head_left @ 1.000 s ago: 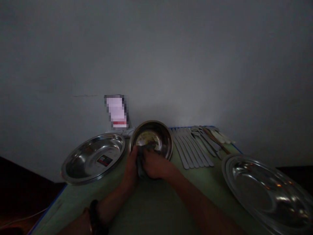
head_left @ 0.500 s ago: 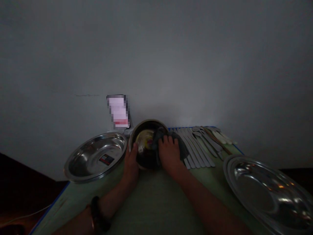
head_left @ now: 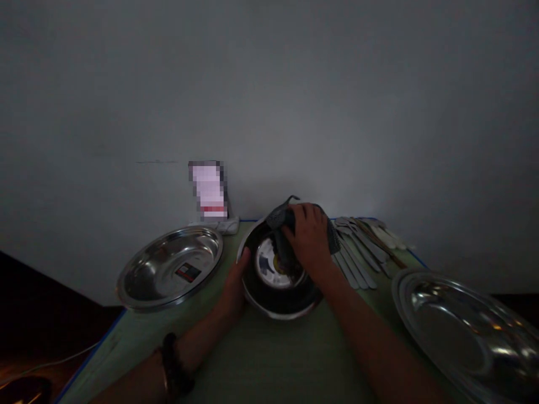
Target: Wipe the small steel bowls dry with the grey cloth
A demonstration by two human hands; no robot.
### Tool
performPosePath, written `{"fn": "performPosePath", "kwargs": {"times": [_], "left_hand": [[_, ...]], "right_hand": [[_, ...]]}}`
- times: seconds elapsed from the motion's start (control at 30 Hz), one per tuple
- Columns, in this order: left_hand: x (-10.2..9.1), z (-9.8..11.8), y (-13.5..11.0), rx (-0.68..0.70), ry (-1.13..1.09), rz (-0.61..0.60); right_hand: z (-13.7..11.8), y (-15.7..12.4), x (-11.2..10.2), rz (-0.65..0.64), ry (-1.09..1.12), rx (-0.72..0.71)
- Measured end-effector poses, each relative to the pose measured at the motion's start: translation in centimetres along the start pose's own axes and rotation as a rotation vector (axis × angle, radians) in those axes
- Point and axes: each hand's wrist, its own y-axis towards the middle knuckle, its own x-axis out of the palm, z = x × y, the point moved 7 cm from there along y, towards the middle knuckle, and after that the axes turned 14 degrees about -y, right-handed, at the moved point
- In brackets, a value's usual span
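Observation:
A steel bowl (head_left: 269, 294) stands on the green table in front of me, its opening turned toward me. My left hand (head_left: 234, 286) grips its left rim, a dark bead bracelet on that wrist. A dark grey cloth (head_left: 281, 231) is pressed against the bowl's far inner side and rim by my right hand (head_left: 309, 235), whose fingers are closed over it. A round sticker shows on the bowl's bottom.
A wide steel basin (head_left: 170, 266) with a label sits to the left, another large steel basin (head_left: 463, 325) at the right. A row of several knives and spoons (head_left: 362, 244) lies behind my right hand. A blurred card (head_left: 208, 189) leans on the wall.
My right hand has carried the cloth from the bowl's near rim round to its far side. The bowl has tipped and shifted toward me, with my left hand still on its rim.

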Motion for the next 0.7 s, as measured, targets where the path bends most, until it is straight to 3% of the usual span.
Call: {"fn": "performPosePath", "kwargs": {"times": [0.17,0.3,0.4,0.57,0.7], "left_hand": [[0.2,0.8,-0.4,0.075,0.088,0.003],[0.3,2.0,-1.0,0.197,0.131,0.051],[0.3,3.5,-1.3,0.391,0.203,0.073],[0.3,5.1,-1.7,0.602,0.388,0.102],[0.0,5.5,-2.0,0.672,0.450,0.142]], "right_hand": [[-0.8,0.3,0.0,-0.109,-0.040,-0.113],[0.2,0.4,0.9,-0.176,0.079,-0.088],[1.7,0.2,2.0,-0.131,0.329,0.074],[3.1,-2.7,5.8,-0.080,0.777,0.522],[2.0,-4.6,8.2,-0.126,0.905,0.640]]}}
